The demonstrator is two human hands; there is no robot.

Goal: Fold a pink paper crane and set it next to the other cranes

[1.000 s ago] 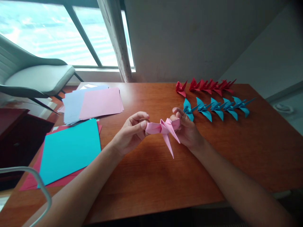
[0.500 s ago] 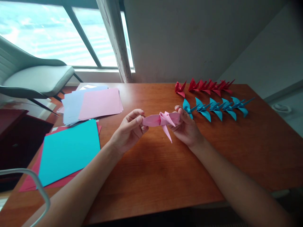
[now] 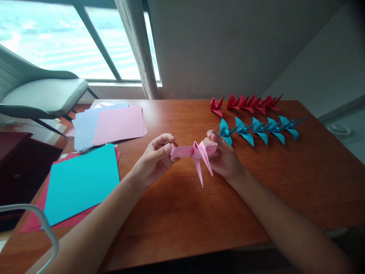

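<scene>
A pink origami crane (image 3: pixel 196 151) is held between my two hands, above the middle of the table. My left hand (image 3: pixel 155 160) pinches the tip of its left wing between thumb and fingers. The other wing's tip is gripped by my right hand (image 3: pixel 224 156). Two narrow points of the crane hang down toward me from its body. Just beyond my right hand stands a row of blue paper cranes (image 3: pixel 260 130), and behind them a row of red paper cranes (image 3: pixel 253 103).
On the left of the wooden table (image 3: pixel 176 228) lie pink sheets (image 3: pixel 121 125) over pale blue sheets (image 3: pixel 84 131). Nearer is a turquoise sheet (image 3: pixel 82 182) on red paper (image 3: pixel 31 222). A white cable (image 3: pixel 47 224) curves at lower left. A chair (image 3: pixel 45 91) stands by the window.
The pink crane has tipped in my hands, so both narrow points now hang downward. The stretched wings have come slightly lower, and both hands still hold them.
</scene>
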